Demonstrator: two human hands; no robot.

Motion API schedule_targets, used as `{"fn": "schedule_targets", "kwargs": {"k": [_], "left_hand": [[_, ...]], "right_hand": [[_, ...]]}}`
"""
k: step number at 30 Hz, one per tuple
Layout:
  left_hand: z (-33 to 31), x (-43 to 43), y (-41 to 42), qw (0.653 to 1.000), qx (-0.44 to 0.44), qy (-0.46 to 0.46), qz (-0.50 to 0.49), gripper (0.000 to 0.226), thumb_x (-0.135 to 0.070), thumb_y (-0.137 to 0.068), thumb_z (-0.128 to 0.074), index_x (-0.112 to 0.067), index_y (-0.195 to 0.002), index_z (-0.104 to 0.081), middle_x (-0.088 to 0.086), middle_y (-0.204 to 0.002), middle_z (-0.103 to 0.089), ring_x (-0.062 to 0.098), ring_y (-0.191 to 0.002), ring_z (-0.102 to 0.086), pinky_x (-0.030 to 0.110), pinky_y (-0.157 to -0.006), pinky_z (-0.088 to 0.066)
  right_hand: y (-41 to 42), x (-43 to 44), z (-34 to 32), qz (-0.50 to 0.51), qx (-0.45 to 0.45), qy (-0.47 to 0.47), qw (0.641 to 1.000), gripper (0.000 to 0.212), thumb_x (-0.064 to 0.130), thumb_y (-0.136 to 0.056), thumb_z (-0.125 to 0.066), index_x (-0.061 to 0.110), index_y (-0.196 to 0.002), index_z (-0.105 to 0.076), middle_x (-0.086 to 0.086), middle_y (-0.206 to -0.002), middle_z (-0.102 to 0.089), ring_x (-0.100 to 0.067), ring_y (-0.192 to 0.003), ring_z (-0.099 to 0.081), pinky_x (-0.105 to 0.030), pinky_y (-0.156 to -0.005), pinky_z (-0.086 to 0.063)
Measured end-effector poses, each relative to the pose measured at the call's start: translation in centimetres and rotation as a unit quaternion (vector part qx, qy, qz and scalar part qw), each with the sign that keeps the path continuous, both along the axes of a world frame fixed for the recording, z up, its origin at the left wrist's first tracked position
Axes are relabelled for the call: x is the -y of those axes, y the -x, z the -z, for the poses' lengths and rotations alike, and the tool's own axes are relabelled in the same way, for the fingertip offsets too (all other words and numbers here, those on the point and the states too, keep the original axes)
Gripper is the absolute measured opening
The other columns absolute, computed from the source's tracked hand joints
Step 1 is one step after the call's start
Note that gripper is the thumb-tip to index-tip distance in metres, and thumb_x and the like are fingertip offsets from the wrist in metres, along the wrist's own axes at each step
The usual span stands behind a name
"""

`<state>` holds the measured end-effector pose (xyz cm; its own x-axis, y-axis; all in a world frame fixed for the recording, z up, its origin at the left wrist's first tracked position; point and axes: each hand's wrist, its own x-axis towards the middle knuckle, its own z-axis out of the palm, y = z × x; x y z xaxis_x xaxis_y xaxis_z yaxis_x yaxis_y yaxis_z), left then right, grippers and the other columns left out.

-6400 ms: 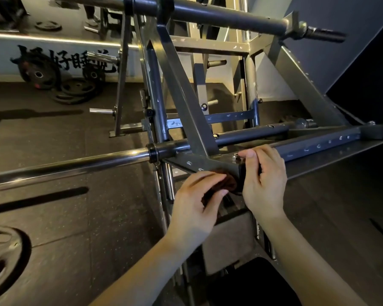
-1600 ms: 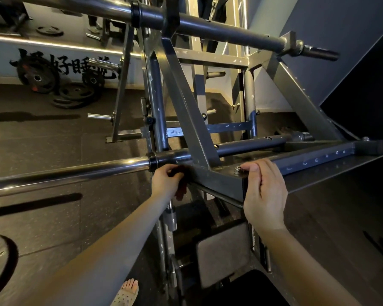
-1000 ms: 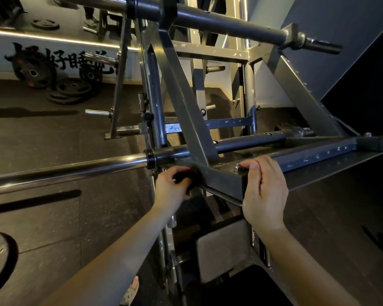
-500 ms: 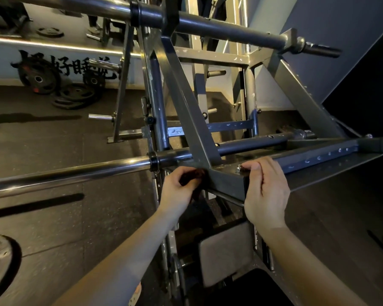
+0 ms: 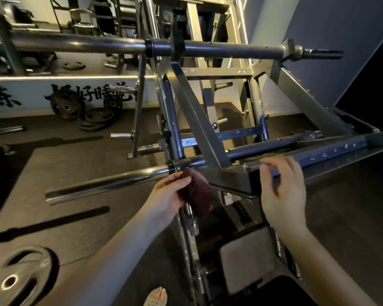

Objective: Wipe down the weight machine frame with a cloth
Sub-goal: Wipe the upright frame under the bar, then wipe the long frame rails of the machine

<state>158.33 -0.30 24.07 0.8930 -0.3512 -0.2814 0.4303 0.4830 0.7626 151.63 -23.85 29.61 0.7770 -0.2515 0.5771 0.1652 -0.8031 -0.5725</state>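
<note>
The grey steel weight machine frame [image 5: 199,129] fills the middle of the head view, with a low flat beam [image 5: 232,178] running right. My left hand [image 5: 166,195] grips a dark maroon cloth [image 5: 197,193] that hangs just below and left of that beam's end, by the lower bar's collar. My right hand [image 5: 281,191] hovers at the beam's near corner with fingers loosely curled, blurred, holding nothing.
A long chrome bar [image 5: 106,184] sticks out to the left at hand height; a second bar [image 5: 75,44] crosses overhead. A weight plate [image 5: 16,277] lies on the floor at lower left, more plates [image 5: 93,118] by the far wall. A grey pad [image 5: 248,261] sits below my hands.
My left hand has pulled the cloth off the beam, so it now hangs free. My right hand has let go of the beam's corner and lifted slightly. The view has tilted up.
</note>
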Motion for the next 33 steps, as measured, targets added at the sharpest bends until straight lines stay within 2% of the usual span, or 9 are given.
{"fn": "schedule_targets", "kwargs": {"k": [4, 8, 12, 15, 21, 24, 27, 30, 33], "left_hand": [[-0.8, -1.4, 0.3, 0.997, -0.003, -0.075, -0.007, 0.032, -0.007, -0.094, -0.066, -0.007, -0.126, -0.067, 0.010, -0.119, -0.074, 0.024, -0.115, -0.069, 0.042, -0.098, -0.053], [-0.8, -0.9, 0.2, 0.990, 0.012, -0.139, 0.006, 0.034, -0.014, -0.087, -0.076, -0.009, -0.120, -0.070, 0.009, -0.111, -0.076, 0.024, -0.109, -0.071, 0.039, -0.092, -0.054], [-1.0, -1.3, -1.5, 0.983, 0.044, -0.172, 0.054, 0.030, -0.022, -0.085, -0.079, -0.012, -0.113, -0.075, 0.008, -0.107, -0.077, 0.025, -0.107, -0.071, 0.037, -0.085, -0.054], [-1.7, -3.2, -3.9, 0.980, 0.041, -0.149, 0.123, 0.027, -0.015, -0.091, -0.072, -0.008, -0.116, -0.074, 0.013, -0.110, -0.076, 0.026, -0.104, -0.073, 0.035, -0.083, -0.058], [-2.0, -6.4, -9.3, 0.954, 0.088, -0.162, 0.235, 0.031, -0.014, -0.087, -0.071, -0.004, -0.116, -0.073, 0.015, -0.111, -0.076, 0.027, -0.107, -0.073, 0.045, -0.098, -0.055], [-1.8, -7.1, -11.0, 0.938, 0.121, -0.162, 0.282, 0.032, -0.014, -0.086, -0.070, -0.002, -0.115, -0.073, 0.016, -0.112, -0.075, 0.027, -0.110, -0.071, 0.043, -0.099, -0.053], [-1.3, -7.0, -12.4, 0.930, 0.133, -0.187, 0.288, 0.025, -0.010, -0.090, -0.068, -0.002, -0.112, -0.073, 0.016, -0.108, -0.076, 0.028, -0.106, -0.072, 0.042, -0.097, -0.055], [-0.4, -6.4, -12.8, 0.929, 0.111, -0.206, 0.287, 0.020, -0.005, -0.093, -0.067, -0.001, -0.112, -0.071, 0.018, -0.108, -0.075, 0.030, -0.104, -0.073, 0.042, -0.091, -0.060], [0.2, -5.9, -12.9, 0.919, 0.094, -0.211, 0.320, 0.035, -0.009, -0.085, -0.078, -0.011, -0.118, -0.068, 0.010, -0.112, -0.075, 0.025, -0.104, -0.074, 0.042, -0.089, -0.061]], "right_hand": [[2.5, -4.6, 0.9, -0.090, -0.068, -0.001, 0.994, 0.013, 0.022, -0.096, -0.060, 0.028, -0.106, -0.064, 0.016, -0.106, -0.056, 0.000, -0.098, -0.059, -0.013, -0.081, -0.049], [1.5, -8.3, 3.4, -0.128, -0.170, 0.014, 0.977, 0.032, 0.037, -0.091, -0.068, 0.035, -0.123, -0.062, 0.026, -0.115, -0.052, 0.006, -0.107, -0.056, -0.012, -0.089, -0.049], [-0.5, -10.4, 4.7, -0.079, -0.184, -0.007, 0.980, 0.054, 0.049, -0.084, -0.072, 0.035, -0.133, -0.056, 0.026, -0.123, -0.049, 0.004, -0.111, -0.056, -0.013, -0.092, -0.050], [-2.1, -12.0, 4.4, -0.009, -0.178, -0.044, 0.983, 0.049, 0.045, -0.084, -0.078, 0.033, -0.128, -0.060, 0.025, -0.117, -0.052, 0.005, -0.107, -0.056, -0.014, -0.089, -0.052], [-4.4, -14.8, 3.9, 0.064, -0.165, -0.085, 0.981, 0.021, 0.029, -0.090, -0.074, 0.029, -0.110, -0.070, 0.021, -0.103, -0.062, 0.001, -0.097, -0.061, -0.020, -0.083, -0.054], [-4.4, -16.0, 4.3, 0.094, -0.140, -0.103, 0.980, 0.017, 0.016, -0.090, -0.075, 0.026, -0.103, -0.072, 0.022, -0.099, -0.064, 0.001, -0.097, -0.062, -0.015, -0.082, -0.051], [-4.3, -17.1, 4.6, 0.120, -0.125, -0.203, 0.964, 0.020, 0.007, -0.092, -0.070, 0.026, -0.099, -0.073, 0.019, -0.091, -0.070, 0.003, -0.095, -0.065, -0.010, -0.081, -0.049], [-4.5, -17.8, 5.0, 0.128, -0.112, -0.303, 0.938, 0.023, 0.005, -0.096, -0.065, 0.026, -0.097, -0.074, 0.016, -0.092, -0.073, -0.004, -0.091, -0.070, -0.024, -0.081, -0.058], [-4.9, -17.9, 5.8, 0.140, -0.110, -0.327, 0.928, 0.021, 0.009, -0.099, -0.063, 0.027, -0.100, -0.075, 0.010, -0.094, -0.075, -0.011, -0.091, -0.073, -0.037, -0.082, -0.062]]}}
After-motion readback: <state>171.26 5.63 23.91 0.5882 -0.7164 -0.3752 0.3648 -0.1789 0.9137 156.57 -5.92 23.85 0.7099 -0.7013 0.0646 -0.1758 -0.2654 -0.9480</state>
